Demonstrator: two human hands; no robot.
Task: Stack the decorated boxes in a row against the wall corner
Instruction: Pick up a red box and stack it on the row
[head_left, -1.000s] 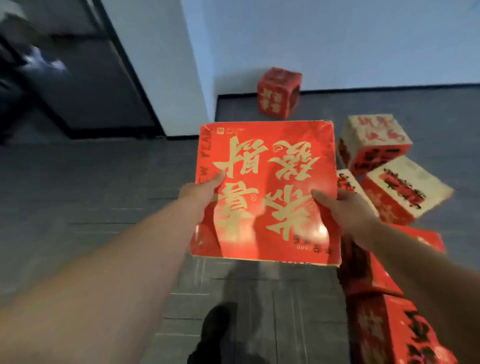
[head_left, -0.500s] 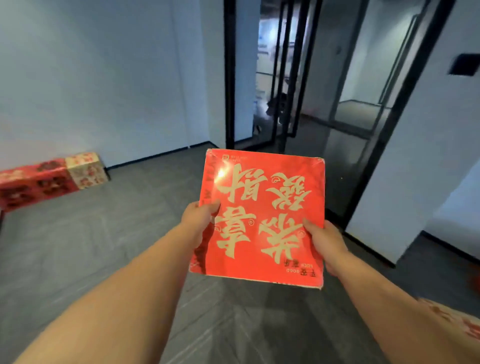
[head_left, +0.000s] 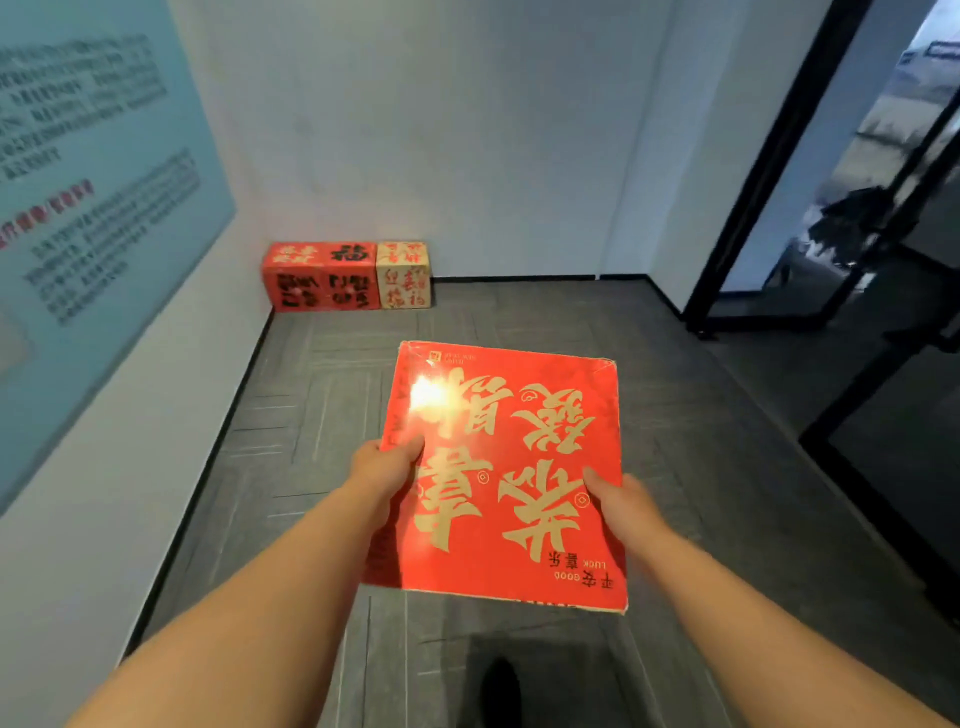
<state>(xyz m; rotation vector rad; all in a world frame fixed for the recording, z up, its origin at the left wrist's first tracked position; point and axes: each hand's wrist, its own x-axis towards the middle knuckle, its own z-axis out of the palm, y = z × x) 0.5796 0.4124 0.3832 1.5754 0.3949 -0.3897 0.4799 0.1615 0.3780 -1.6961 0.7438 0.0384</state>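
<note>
Red box (head_left: 509, 467) between both hands' fingers (head_left: 410, 448)

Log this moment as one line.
phase: carry | held: red box, gripped by left hand and right hand | goal: box row against far wall, ahead | placed: not yet

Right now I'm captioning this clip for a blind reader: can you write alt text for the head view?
The left hand and right hand hold a red box with gold characters by its sides. Ahead, red boxes and a cream box stand in a row in the wall corner, beside a blue poster.
</note>
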